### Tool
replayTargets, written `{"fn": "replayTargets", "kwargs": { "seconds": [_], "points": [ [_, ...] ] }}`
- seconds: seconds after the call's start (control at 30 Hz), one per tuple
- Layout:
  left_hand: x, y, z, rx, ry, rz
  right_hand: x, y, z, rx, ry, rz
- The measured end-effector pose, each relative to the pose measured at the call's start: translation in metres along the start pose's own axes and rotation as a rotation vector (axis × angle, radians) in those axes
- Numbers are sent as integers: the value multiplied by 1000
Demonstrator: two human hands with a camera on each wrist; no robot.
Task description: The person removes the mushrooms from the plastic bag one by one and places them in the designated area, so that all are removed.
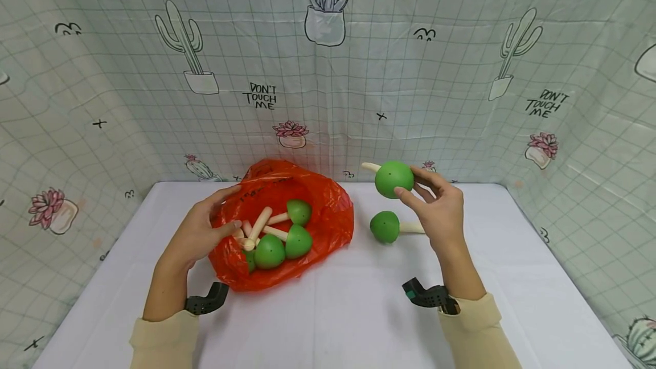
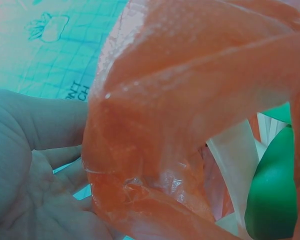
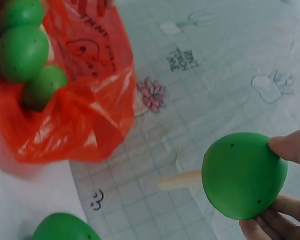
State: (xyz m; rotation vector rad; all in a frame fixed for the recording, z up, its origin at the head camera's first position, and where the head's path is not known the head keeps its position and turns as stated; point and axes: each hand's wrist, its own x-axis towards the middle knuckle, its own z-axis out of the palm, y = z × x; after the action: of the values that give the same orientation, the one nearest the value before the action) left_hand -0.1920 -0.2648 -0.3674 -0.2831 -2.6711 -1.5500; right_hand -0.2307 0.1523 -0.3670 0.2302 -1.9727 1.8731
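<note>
A green-capped mushroom (image 1: 394, 180) was held up, stem leftward; another mushroom (image 1: 385, 226) lay beside the open red bag (image 1: 333, 212) of mushrooms (image 1: 298, 242).

The red bag (image 1: 332, 215) is thin, glossy plastic. Inside the bag, green caps (image 1: 270, 251) look smooth and satiny, pale stems (image 1: 262, 223) matt. Beneath the bag, the white tabletop (image 1: 318, 323) is matt; behind the bag, the printed sheet (image 1: 328, 78) is wrinkled.
</note>
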Motion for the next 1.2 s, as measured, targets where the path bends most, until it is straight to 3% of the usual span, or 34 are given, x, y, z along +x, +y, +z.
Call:
{"fn": "replayTargets", "kwargs": {
  "seconds": [0.43, 0.9, 1.2],
  "points": [
    [1, 0, 0, -3, 1, -23, 12, 30, -27, -4, -33, 117],
    [2, -2, 0, -24, -6, -38, 15, 70, -48, -173, -64, 192],
    [2, -2, 0, -27, -4, -28, 14, 89, -55, -205, -56, 248]
  ]
}}
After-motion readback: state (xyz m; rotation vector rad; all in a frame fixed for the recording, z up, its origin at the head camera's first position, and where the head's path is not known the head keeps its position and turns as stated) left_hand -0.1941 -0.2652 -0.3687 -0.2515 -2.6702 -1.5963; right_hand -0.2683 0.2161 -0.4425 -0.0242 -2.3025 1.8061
